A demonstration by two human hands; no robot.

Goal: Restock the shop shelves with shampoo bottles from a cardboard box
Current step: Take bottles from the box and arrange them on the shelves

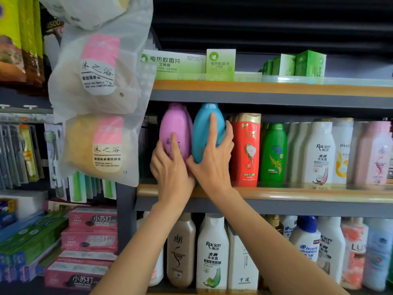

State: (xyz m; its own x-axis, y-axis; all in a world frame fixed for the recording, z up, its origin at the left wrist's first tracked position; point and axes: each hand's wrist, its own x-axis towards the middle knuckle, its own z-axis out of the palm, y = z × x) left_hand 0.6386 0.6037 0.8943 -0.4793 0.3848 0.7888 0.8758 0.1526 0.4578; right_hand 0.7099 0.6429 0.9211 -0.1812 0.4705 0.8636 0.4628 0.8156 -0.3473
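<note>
The left hand (pixel 170 167) lies against the lower front of the pink shampoo bottle (pixel 175 130), its forefinger straight up the label and the other fingers loosely bent round the bottle's left side. The right hand (pixel 212 158) is spread over the blue shampoo bottle (pixel 207 126), forefinger stretched up its front, thumb at its lower left edge, remaining fingers wrapped round its right side beside the red bottle (pixel 246 150). Both bottles stand upright, touching, at the left end of the middle shelf (pixel 297 193), with a green bottle (pixel 274 154) and white ones further right.
</note>
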